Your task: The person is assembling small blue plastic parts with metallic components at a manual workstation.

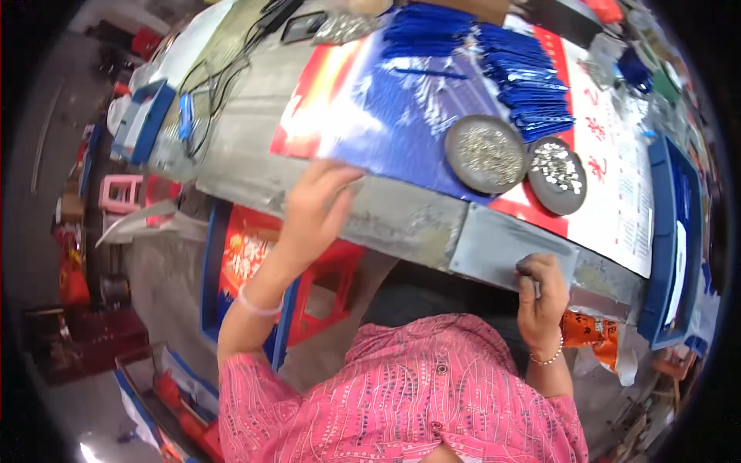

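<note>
My left hand lies on the near edge of the workbench, fingers spread over the corner of a glossy red and blue sheet that covers the bench top. My right hand grips the front edge of a grey metal plate at the bench's near side, fingers curled around it. Two round grey dishes sit on the sheet beyond: one filled with small metal bits, the other with shiny silver pieces. Stacks of blue packets lie behind them.
A blue tray stands at the bench's right end. A red stool and a blue crate are under the bench at left. Cables and a blue box lie at the far left of the bench. An orange packet hangs below right.
</note>
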`<state>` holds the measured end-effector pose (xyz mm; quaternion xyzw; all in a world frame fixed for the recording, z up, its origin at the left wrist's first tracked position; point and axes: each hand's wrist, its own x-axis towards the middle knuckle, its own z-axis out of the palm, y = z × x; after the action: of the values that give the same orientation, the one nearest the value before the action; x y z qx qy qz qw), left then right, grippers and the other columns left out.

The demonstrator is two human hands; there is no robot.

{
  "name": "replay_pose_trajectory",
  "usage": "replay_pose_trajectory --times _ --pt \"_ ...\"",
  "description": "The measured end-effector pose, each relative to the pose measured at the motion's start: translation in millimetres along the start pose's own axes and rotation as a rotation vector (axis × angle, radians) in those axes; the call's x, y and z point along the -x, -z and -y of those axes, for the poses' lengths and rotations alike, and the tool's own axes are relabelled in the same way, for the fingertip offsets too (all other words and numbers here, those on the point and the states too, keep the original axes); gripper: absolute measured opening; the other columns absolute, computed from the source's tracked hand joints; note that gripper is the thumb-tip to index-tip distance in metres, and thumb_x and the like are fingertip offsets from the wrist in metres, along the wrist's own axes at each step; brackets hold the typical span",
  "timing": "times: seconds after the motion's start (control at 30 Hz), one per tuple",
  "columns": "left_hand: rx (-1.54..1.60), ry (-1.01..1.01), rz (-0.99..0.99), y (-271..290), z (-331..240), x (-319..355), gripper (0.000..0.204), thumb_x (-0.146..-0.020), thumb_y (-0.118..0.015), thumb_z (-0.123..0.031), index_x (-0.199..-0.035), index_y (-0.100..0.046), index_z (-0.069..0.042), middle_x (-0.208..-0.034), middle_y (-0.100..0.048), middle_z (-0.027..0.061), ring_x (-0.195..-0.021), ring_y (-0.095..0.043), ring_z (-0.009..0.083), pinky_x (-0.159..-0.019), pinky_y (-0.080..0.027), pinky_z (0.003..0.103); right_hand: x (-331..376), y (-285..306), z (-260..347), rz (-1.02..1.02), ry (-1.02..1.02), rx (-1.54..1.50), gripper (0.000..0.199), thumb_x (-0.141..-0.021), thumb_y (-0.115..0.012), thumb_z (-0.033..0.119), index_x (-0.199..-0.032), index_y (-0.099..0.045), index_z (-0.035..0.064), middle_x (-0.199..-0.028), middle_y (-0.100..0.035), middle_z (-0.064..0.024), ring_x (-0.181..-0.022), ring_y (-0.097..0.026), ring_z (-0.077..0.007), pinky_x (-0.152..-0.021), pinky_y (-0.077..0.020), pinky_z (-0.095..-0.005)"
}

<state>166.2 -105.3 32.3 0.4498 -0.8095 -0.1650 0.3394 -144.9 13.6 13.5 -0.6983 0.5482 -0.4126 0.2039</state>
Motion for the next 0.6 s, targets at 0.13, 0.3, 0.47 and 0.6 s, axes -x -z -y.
replay_pose_trajectory --times 0.13,0.3,0.47,0.6 --pt "0.025 -0.223 0.017 -74 22 -112 0.025 -0.079 -0.061 -0.007 -0.103 -0.061 -0.002 -0.101 -0.058 0.0172 -0.095 -0.057 0.0334 -0.083 -0.045 0.037 22 4 -17 -0.184 -0.071 -0.042 0.009 -0.087 -0.047 0.000 -0.092 -0.054 -0.0022 -0.086 -0.054 -0.0133 -0.072 -0.055 -0.0213 -0.066 -0.0450 -0.0289" --pt "-0.338 -0.156 0.107 -130 64 -188 0.018 -0.078 -0.063 -0.013 -0.092 -0.058 -0.003 -0.102 -0.056 0.0134 -0.099 -0.052 0.0347 -0.079 -0.044 0.042 29 -6 -26 -0.310 0.025 0.009 0.009 -0.082 -0.056 0.001 -0.090 -0.055 -0.0014 -0.082 -0.058 -0.0151 -0.071 -0.058 -0.0271 -0.064 -0.0478 -0.0324" --pt "-0.227 -0.159 0.023 -125 70 -181 0.012 -0.082 -0.059 -0.011 -0.090 -0.055 -0.003 -0.096 -0.058 0.0131 -0.090 -0.056 0.0349 -0.075 -0.045 0.041 14 -7 -22 -0.270 0.032 0.020 0.012 -0.077 -0.061 -0.001 -0.086 -0.055 -0.0001 -0.081 -0.058 -0.0152 -0.071 -0.057 -0.0297 -0.064 -0.0476 -0.0347" --pt "0.332 0.038 -0.092 -82 28 -138 0.006 -0.090 -0.050 -0.007 -0.093 -0.050 -0.002 -0.078 -0.057 0.0108 -0.075 -0.059 0.0240 -0.070 -0.047 0.033 1 7 -18 -0.091 -0.037 -0.079 0.013 -0.077 -0.059 -0.003 -0.088 -0.054 -0.0004 -0.083 -0.057 -0.0156 -0.074 -0.057 -0.0286 -0.068 -0.0462 -0.0331"
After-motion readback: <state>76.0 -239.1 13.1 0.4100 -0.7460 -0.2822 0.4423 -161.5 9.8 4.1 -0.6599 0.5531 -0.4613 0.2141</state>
